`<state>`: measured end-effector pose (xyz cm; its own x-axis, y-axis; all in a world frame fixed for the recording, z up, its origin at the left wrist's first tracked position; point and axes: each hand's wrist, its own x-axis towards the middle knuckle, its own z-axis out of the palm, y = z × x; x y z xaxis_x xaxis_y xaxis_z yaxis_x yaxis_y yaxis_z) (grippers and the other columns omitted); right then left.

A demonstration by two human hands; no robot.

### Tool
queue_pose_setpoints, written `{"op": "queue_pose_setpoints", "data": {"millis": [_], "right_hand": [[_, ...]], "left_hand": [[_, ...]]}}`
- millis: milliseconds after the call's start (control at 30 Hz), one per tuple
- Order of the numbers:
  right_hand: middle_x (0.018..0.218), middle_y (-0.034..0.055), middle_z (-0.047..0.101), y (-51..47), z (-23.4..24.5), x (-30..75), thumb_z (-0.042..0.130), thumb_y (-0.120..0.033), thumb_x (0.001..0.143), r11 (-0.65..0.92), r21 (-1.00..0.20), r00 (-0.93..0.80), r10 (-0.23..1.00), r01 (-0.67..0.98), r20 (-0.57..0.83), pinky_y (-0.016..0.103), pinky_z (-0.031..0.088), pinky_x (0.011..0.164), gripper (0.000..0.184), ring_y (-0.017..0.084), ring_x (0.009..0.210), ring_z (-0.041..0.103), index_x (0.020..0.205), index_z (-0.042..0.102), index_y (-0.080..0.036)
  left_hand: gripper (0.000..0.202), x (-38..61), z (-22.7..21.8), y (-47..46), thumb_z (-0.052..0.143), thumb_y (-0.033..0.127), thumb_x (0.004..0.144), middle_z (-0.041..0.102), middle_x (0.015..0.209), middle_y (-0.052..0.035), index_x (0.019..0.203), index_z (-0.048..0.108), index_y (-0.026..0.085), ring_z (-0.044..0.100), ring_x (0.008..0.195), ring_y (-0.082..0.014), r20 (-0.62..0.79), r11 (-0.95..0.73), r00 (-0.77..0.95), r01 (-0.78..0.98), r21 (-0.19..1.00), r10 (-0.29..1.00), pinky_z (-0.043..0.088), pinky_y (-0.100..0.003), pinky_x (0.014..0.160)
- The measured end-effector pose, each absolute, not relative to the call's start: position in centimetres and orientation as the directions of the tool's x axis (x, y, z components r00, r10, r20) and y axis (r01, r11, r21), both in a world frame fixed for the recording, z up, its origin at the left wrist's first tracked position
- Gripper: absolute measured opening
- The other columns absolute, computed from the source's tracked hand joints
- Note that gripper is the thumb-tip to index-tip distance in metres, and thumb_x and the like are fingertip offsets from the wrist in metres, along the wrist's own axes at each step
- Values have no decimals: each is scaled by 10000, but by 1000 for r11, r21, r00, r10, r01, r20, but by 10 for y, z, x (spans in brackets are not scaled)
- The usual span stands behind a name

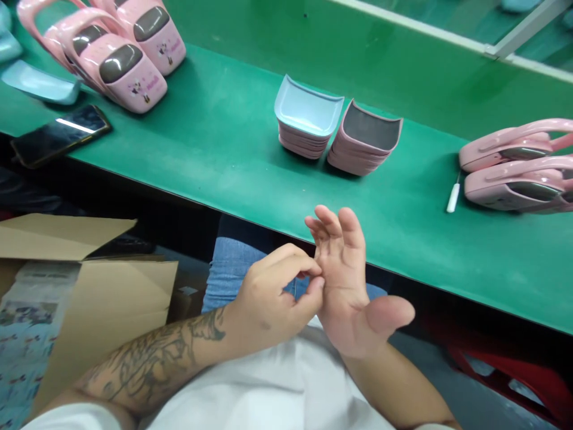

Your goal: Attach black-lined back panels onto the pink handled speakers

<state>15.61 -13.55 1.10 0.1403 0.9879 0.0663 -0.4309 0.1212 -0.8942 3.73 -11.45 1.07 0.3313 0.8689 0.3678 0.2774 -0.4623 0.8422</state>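
Note:
My left hand comes in from the left, thumb and forefinger pinched together against the edge of my right palm. Whatever is between those fingertips, if anything, is too small to make out. My right hand is held palm up, fingers apart and slightly curled, with nothing on the palm. Both hands are in front of my body, by the near edge of the green table. Beyond them on the table stand two stacks of curved panels: one stack topped by a light blue panel, the other a pink stack with a dark top face.
Pink handled housings with dark windows stand at left and right. A white-handled tool lies by the right ones. A phone and a blue panel lie at left. An open cardboard box is below left.

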Motion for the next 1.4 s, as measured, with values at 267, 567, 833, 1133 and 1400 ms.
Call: {"op": "queue_pose_setpoints", "data": {"millis": [267,567,833,1133,1400], "right_hand": [[1691,32,438,-144,-2,157,222,-860,988,140,-916,33,990,-376,138,612,292,1296,823,341,1601,353,1624,412,-372],[1588,25,557,-145,8,157,387,-876,951,17,-857,42,999,-515,-6,589,268,1316,776,318,1520,467,1530,528,-379],[1551,47,591,-137,10,161,451,-882,925,-29,-792,36,997,-610,-65,596,213,1344,780,323,1498,501,1491,561,-356],[1582,33,565,-140,9,158,309,-881,966,48,-891,70,997,-451,19,597,197,1349,797,307,1528,467,1534,511,-360],[1640,47,485,-146,-1,159,237,-863,979,52,-943,32,999,-329,44,615,343,1267,802,323,1521,461,1590,427,-380]], "left_hand": [[135,38,13,-111,645,26,799,676,758,15,778,664,159,616,694,-76,264,-387,375,305,870,889,486,-176,659],[129,42,3,-109,602,53,731,630,694,17,693,573,173,564,643,-94,274,-367,338,251,896,900,449,-219,607],[116,35,5,-110,622,47,809,694,808,-42,827,645,159,647,763,-137,393,-487,351,239,840,850,535,-260,723],[101,35,5,-114,654,67,843,728,851,-59,881,690,153,678,793,-156,390,-496,363,269,826,846,549,-284,739],[103,37,1,-115,615,78,821,673,770,-24,775,646,166,612,712,-136,280,-396,374,283,874,884,492,-278,662]]}}
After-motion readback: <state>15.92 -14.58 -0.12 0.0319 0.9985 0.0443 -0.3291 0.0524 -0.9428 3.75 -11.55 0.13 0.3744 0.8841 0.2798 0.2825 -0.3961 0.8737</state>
